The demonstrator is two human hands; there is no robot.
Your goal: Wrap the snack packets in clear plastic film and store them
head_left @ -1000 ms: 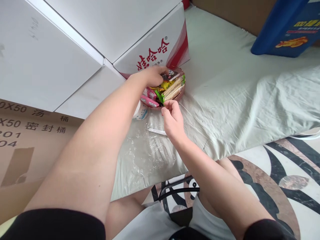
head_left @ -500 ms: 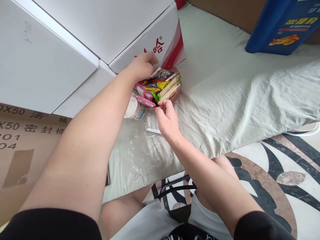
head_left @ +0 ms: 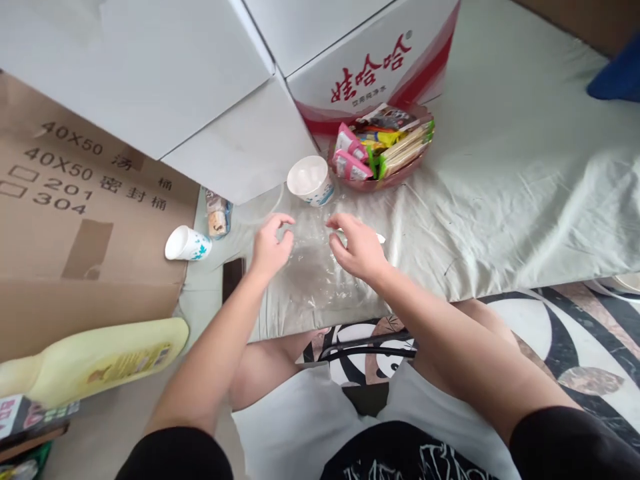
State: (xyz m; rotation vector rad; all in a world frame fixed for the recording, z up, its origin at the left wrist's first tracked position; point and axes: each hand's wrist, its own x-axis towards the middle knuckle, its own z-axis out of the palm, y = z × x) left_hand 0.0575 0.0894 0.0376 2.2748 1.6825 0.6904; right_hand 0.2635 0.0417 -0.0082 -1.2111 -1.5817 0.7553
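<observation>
Our left hand (head_left: 270,248) now comes away from the round, see-through red bowl (head_left: 398,179), nearer our right hand (head_left: 361,248). Both curl loosely, empty, over flat, clear, crinkly plastic (head_left: 314,268) before the bowl, likely there for easy reach.

left hand (head_left: 271,251) and right hand (head_left: 359,248) face each other, a gap between them.
both bare arms reach forward and converge, the left forearm (head_left: 216,350) slanting inward from one side, the right forearm (head_left: 445,327) from the other. the wrists run nearly in line with the forearms. on each hand the fingers curl loosely inward, the thumb set apart below them.
</observation>
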